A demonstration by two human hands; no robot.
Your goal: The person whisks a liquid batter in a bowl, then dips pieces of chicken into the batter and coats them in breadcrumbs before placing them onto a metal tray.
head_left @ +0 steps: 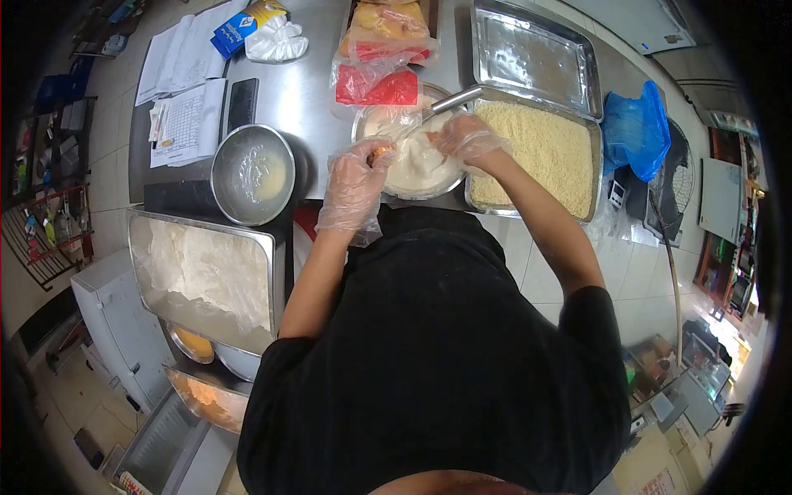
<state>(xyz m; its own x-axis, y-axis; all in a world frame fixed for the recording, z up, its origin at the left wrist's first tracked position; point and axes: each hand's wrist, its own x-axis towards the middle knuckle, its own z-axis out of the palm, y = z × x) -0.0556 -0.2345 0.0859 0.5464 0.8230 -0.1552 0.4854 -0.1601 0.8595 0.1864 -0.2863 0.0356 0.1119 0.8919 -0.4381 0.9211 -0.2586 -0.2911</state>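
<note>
At the steel counter, a small orange piece (379, 152) is held by the gloved left hand (356, 177), pinched between closed fingertips just over the near rim of the batter bowl (412, 197). The gloved right hand (466, 139) is curled above the same bowl, beside the handle of a utensil (452, 101) that rests in the white batter (417, 169). Whether anything is gripped by it cannot be told.

The work is judged to be at the dipping stage for this piece: it is brought to the batter but not yet laid in the crumbs (540, 153). In the crumb tray (597, 157), just right of the bowl, no coated pieces can be made out, and the steel tray (535, 56) behind it is seen bare. So most of the coating appears to be left. Bags of orange and red contents (375, 82) are stacked behind the bowl, seemingly still to be worked through.

As for writing, a blue and yellow packet (247, 21) at the far end is printed with a white mark and lettering, but the words are too small to be read. Sheets ruled in tables (186, 124) are laid beside a dark phone (242, 103). Their entries cannot be read either, and no brand is legible anywhere
</note>
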